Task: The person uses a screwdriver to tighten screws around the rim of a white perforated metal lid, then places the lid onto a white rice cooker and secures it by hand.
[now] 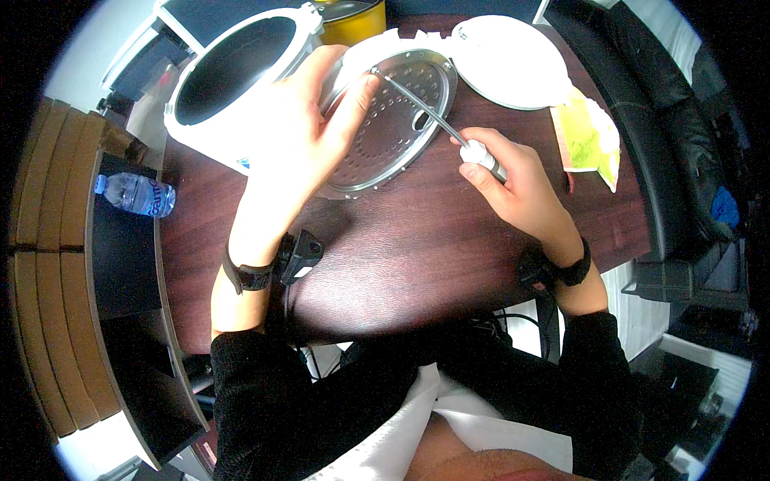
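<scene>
My left hand (309,120) is closed on the upper left rim of a round metal lid plate (385,136), dimpled and tilted toward me. The thumb rests on its face, while the other fingers are mostly hidden. In my right hand (517,176) is a screwdriver (429,112) with a white and grey handle. Its long shaft slants up and left across the plate, and its tip is by my left thumb at a screw point near the rim. Left of the plate, a white round appliance body (212,148) with a dark interior lies tipped, partly behind my left hand.
A white oval cover (509,64) lies at the back right, with a yellow-green sheet (589,136) beside it. A yellow pot (353,22) stands at the back. Left of the brown table (401,256), a water bottle (136,195) lies on a dark shelf. A black leather seat (666,112) borders the right.
</scene>
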